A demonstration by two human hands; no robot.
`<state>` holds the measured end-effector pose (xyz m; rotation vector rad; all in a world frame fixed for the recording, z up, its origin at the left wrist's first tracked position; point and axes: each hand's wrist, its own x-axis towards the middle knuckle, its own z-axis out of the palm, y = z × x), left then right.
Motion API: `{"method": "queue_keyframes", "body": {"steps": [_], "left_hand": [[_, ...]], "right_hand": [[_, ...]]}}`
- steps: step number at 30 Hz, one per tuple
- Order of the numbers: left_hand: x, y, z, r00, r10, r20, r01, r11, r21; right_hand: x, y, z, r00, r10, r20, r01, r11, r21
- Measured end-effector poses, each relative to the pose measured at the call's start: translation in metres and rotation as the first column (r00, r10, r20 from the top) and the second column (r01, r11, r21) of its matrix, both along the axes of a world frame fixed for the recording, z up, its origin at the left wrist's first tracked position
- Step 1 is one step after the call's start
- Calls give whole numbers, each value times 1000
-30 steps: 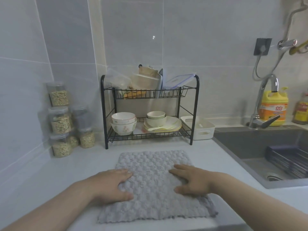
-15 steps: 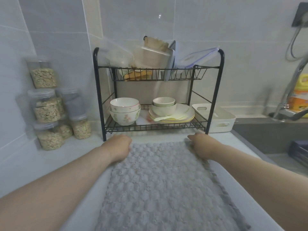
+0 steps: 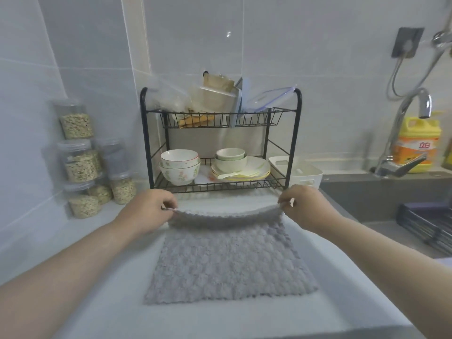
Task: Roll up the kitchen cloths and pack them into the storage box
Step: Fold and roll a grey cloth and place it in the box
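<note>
A grey bobbled kitchen cloth (image 3: pixel 227 263) lies on the white counter in front of me, its far edge lifted off the surface. My left hand (image 3: pixel 149 211) pinches the far left corner. My right hand (image 3: pixel 305 206) pinches the far right corner. Between the two hands the raised edge sags a little. A white storage box (image 3: pixel 302 173) with handle slots stands behind the cloth, to the right of the dish rack.
A black two-tier dish rack (image 3: pixel 220 143) with bowls and plates stands right behind the cloth. Stacked jars of grain (image 3: pixel 83 162) sit at the back left. On the right are the sink (image 3: pixel 391 204), its tap (image 3: pixel 413 123) and a yellow detergent bottle (image 3: pixel 418 145).
My hands went from lying flat on the cloth to its far corners. They now pinch those corners and have lifted the far edge off the counter.
</note>
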<state>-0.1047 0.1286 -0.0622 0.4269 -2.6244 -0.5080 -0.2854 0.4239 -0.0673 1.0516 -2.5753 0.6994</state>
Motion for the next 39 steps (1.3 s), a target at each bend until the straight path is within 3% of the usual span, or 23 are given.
{"method": "queue_keyframes", "body": {"steps": [9,14,23,34,37,39], "left_hand": [[73,44,-13,999,-38,5,38,999,1],[93,64,-31,995,-66,79,72,994,-81],[108,71,-47,956,-81,283,143,968,-206],[114,69,-51,936,-96,339,206,930,-305],[112,72,-41,974,-75,214,159,898,-410],[103,77,-31,986,-88,142,135,920,-367]], "right_hand": [[83,59,-6,994,-33,99,30,999,35],[107,75,-21,978,-56,199,40,996,83],[119,80,-31,990,-21,140,-21,957,290],[118,81,-34,988,78,130,-127,895,428],[122,82,-25,986,87,141,-133,924,359],[124,71,-19,994,103,47,-112,952,286]]}}
